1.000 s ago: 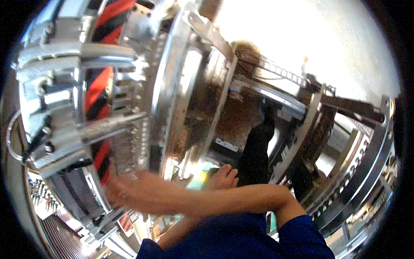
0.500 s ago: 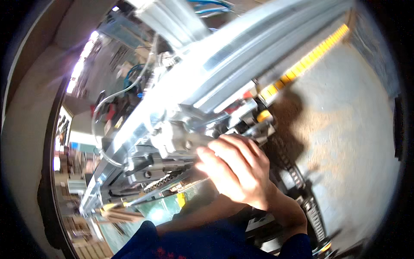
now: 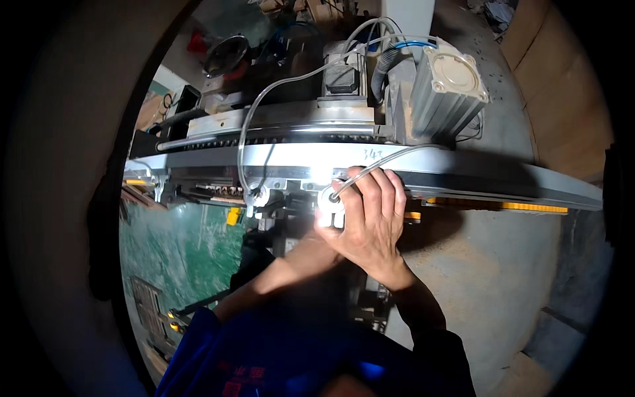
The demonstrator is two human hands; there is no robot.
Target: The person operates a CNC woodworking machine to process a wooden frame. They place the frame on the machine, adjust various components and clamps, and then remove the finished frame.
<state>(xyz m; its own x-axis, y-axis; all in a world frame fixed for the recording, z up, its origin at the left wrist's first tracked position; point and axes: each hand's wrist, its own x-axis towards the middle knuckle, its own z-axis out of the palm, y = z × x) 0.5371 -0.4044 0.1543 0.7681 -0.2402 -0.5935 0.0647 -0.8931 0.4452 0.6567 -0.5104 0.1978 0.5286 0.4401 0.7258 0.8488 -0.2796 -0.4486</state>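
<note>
My right hand [image 3: 374,221] is closed around a small round metal cylinder [image 3: 329,197], with a clear air hose running into its top. Its fingers curl over the front of a long silver rail [image 3: 291,155], and the thumb sits on the cylinder's near left side. My left forearm [image 3: 284,271] reaches in from the lower left and passes under the right hand. The left hand's fingers are hidden there, so what they touch does not show. To the left, a second, similar round cylinder [image 3: 259,194] with its own clear hose is mounted along the rail.
Behind the rail stand a motor [image 3: 342,76] and a large ribbed grey air cylinder [image 3: 450,86]. A yellow strip [image 3: 503,206] runs along the rail's right underside. Sawdust lies on the grey floor [image 3: 489,278] at right; the floor at left is green [image 3: 178,245].
The view has swung from a steep tilt to nearly level, so the rail now runs across the picture. My right hand stays at the machine, its fingers now over the rail.
</note>
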